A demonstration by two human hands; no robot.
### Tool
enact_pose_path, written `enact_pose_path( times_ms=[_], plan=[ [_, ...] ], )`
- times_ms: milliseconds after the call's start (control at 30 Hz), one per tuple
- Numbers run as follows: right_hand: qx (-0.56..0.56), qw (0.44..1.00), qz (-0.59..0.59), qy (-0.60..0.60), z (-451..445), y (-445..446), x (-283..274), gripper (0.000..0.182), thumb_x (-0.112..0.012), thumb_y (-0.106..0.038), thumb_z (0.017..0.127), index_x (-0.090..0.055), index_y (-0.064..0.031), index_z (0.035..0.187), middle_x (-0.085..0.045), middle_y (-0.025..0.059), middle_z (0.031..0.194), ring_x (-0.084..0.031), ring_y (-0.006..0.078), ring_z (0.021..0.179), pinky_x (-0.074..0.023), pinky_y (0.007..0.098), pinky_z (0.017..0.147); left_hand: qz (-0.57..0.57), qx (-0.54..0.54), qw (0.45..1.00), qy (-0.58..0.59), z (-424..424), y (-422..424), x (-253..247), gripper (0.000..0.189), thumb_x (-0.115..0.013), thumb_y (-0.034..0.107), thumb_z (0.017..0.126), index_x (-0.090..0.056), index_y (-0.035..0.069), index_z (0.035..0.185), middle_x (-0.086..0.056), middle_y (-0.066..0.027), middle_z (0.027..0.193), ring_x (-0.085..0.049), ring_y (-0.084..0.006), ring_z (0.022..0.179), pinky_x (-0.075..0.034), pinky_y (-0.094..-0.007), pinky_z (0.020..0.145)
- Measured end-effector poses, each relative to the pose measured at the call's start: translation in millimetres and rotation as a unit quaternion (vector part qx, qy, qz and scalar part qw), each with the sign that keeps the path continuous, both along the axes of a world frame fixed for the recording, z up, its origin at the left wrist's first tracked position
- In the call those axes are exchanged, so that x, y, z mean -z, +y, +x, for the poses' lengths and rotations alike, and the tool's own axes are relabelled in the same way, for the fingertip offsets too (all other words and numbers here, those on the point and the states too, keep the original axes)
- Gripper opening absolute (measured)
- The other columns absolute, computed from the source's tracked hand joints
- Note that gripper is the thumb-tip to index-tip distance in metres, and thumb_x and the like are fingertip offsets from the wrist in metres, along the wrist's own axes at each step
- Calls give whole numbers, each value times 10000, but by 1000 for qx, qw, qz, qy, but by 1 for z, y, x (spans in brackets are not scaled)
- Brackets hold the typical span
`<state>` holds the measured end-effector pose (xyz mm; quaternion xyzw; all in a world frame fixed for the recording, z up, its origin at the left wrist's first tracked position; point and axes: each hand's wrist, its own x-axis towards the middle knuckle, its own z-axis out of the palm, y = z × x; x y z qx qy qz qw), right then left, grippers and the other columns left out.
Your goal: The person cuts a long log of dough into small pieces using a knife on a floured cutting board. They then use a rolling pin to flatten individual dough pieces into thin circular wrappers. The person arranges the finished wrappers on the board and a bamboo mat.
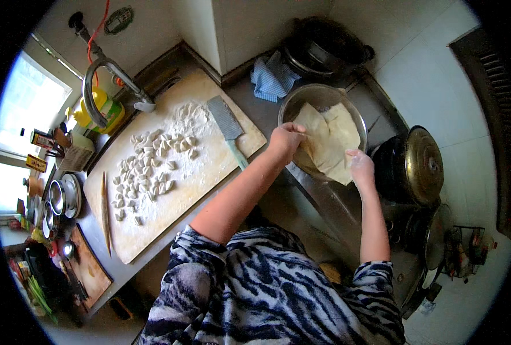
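Note:
My left hand (285,142) pinches the left edge of a cream-coloured cloth (331,138) between thumb and fingers. The cloth's lower right edge is in the grip of my right hand (361,169), whose fingertips look floury. Creased and partly spread, it covers much of the opening of a round metal basin (287,103) and hangs over its near rim. What lies under the cloth is hidden. To the left, many small cut dough pieces (145,161) are scattered on a floured wooden board (195,189). A cleaver (226,118) with a pale green handle lies at the board's right side.
A slim rolling pin (105,211) lies on the board's left edge, and a curved faucet (94,82) reaches over the back. Behind the basin are a blue checked cloth (272,77) and dark pans (324,47). A lidded pot (423,166) stands close to my right hand.

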<state>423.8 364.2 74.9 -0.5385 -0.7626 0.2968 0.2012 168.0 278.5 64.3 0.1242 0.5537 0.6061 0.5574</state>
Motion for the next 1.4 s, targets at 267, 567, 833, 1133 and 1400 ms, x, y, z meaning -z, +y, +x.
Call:
enact_pose_path(
  times_ms=[267,567,833,1133,1400],
  plan=[
    [-46,990,132,-11,-29,20,-42,286,-500,-64,913,-650,15,1143,-666,235,1100,-643,362,1035,-484,404,926,80,-27,937,338,-3,7,-39,254,-669,86,817,-696,-21,1046,-719,-127,901,-677,-198,787,-543,-348,737],
    [-97,956,176,-215,-37,-28,-36,326,-615,-88,872,-617,-7,1188,-536,206,1301,-501,373,1215,-393,434,1045,98,-61,870,480,2,-92,-16,240,-691,143,817,-671,14,1019,-647,-172,912,-647,-340,854,-529,-419,822],
    [-348,934,70,20,-168,-163,-33,294,-610,-89,890,-622,-35,1178,-573,177,1267,-527,342,1215,-389,416,1067,-125,-120,930,324,-51,-320,8,182,-653,134,894,-691,28,1037,-710,-152,948,-690,-238,851,-550,-345,790],
    [-396,908,133,-21,-340,-253,83,631,-562,-330,964,-346,-42,1482,-228,251,1567,-219,442,1445,-256,494,1165,-338,-302,740,497,-102,-512,26,264,-648,119,885,-615,7,1122,-609,-184,1177,-545,-360,1133,-424,-442,998],
    [-514,838,177,-52,-386,-404,84,671,-505,-422,970,-248,-172,1537,-19,215,1617,-39,383,1498,-116,532,1206,-353,-103,738,565,-128,-503,49,589,-589,278,945,-402,40,1450,-247,-185,1576,-245,-352,1457,-212,-613,1139]
  ],
)
